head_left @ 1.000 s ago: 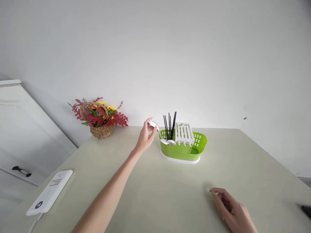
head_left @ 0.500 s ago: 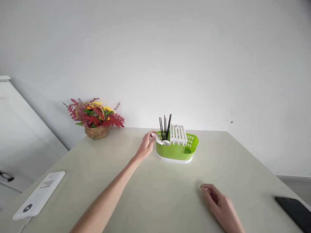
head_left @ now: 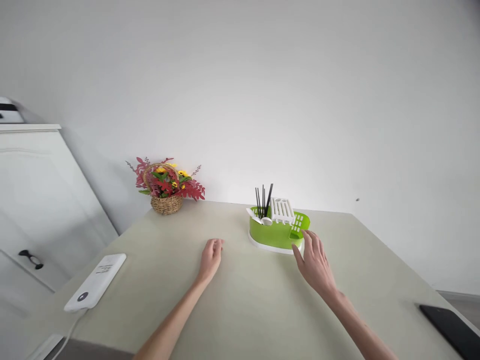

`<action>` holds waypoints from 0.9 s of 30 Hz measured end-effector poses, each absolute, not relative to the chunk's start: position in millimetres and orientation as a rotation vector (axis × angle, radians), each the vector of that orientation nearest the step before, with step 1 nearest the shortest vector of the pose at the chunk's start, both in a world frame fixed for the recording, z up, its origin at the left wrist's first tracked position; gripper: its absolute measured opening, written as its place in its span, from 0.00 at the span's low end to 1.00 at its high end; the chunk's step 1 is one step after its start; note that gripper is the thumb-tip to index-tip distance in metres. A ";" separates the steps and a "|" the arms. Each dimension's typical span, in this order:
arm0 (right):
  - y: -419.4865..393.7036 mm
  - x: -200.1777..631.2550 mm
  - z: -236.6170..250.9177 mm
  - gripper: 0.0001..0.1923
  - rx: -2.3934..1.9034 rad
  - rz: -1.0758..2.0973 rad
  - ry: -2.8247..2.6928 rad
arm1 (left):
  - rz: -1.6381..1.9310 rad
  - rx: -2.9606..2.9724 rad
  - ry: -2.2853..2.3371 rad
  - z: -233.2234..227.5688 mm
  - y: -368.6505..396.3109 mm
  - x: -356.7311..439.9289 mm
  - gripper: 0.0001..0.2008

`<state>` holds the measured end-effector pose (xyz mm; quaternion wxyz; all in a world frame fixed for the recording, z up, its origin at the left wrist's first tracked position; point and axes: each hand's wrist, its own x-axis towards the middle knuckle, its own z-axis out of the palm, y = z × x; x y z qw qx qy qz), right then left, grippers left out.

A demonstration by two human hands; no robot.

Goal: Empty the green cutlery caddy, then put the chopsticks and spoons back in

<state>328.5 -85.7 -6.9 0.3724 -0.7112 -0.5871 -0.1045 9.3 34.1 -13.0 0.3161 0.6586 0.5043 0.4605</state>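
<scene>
A green cutlery drainer (head_left: 275,233) on a white base stands at the far middle of the pale table (head_left: 240,295). It holds black chopsticks (head_left: 263,199), white spoons (head_left: 258,218) and a white rack insert (head_left: 282,209). My left hand (head_left: 210,257) rests flat on the table, left of the drainer and apart from it, holding nothing. My right hand (head_left: 314,262) is raised with fingers spread, right at the drainer's near right corner; whether it touches is unclear.
A woven basket of red and yellow flowers (head_left: 166,186) sits at the table's back left. A white power bank (head_left: 95,281) with a cable lies at the left edge. A black phone (head_left: 448,328) lies at the right edge. A white cabinet (head_left: 33,200) stands left.
My left hand let go of the white spoon, now in the drainer, and drew back onto the table. My right hand moved from the near table up to the drainer's right corner.
</scene>
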 end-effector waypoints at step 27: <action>-57.6 473.9 -47.8 0.40 -2.266 -0.296 -1.454 | 0.836 1.931 1.292 11.4 -70.3 -32.1 0.23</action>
